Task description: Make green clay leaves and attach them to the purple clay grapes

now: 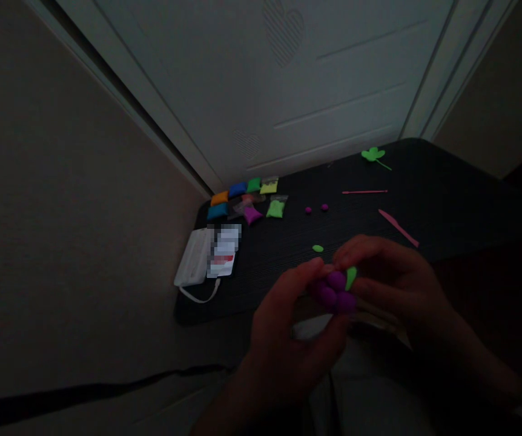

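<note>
Near the black table's [352, 219] edge: purple clay cluster [334, 294]
Left hand [288, 327]: I'm clasping the cluster
Right hand [399, 287]: I'm pinching the green leaf [350, 278] against it
On the table: 2 purple balls [308, 210], 1 pink knife [398, 227]
</note>
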A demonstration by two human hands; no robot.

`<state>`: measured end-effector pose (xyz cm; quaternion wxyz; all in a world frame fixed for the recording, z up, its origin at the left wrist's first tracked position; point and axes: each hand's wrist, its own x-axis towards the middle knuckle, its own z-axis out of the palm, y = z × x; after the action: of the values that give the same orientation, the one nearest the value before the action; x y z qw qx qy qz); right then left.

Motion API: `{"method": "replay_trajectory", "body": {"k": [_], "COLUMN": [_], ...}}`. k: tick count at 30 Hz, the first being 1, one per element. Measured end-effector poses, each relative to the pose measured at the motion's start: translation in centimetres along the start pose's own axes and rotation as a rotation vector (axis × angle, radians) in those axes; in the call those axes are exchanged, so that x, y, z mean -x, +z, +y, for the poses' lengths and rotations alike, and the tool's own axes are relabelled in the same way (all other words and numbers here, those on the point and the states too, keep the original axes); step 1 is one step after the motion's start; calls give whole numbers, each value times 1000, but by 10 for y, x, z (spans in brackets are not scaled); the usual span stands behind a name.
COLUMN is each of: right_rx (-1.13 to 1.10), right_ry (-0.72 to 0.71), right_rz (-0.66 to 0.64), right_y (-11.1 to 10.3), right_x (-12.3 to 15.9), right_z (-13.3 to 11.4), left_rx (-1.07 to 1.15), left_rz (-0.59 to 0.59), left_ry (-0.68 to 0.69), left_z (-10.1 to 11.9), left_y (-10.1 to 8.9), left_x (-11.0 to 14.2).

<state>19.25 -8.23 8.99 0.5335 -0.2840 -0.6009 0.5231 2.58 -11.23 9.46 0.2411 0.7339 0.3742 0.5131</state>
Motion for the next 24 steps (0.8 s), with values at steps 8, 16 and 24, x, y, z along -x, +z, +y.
{"method": "replay_trajectory", "body": {"k": [8, 16, 24], "right_rx": [-160, -281, -253], "right_ry": [180, 269, 269], "right_rz": [8, -1, 96], "right_y": [5, 5, 7], "right_x": [-7, -14, -16], "right_z": [22, 42, 59], "left_rx": [-150, -257, -43], "left_rz": [-34, -113, -96], "left_ry": [-138, -195, -321], "left_z": [-22, -28, -42], "left_y": [2, 3, 1], "left_x": [-10, -15, -17]}}
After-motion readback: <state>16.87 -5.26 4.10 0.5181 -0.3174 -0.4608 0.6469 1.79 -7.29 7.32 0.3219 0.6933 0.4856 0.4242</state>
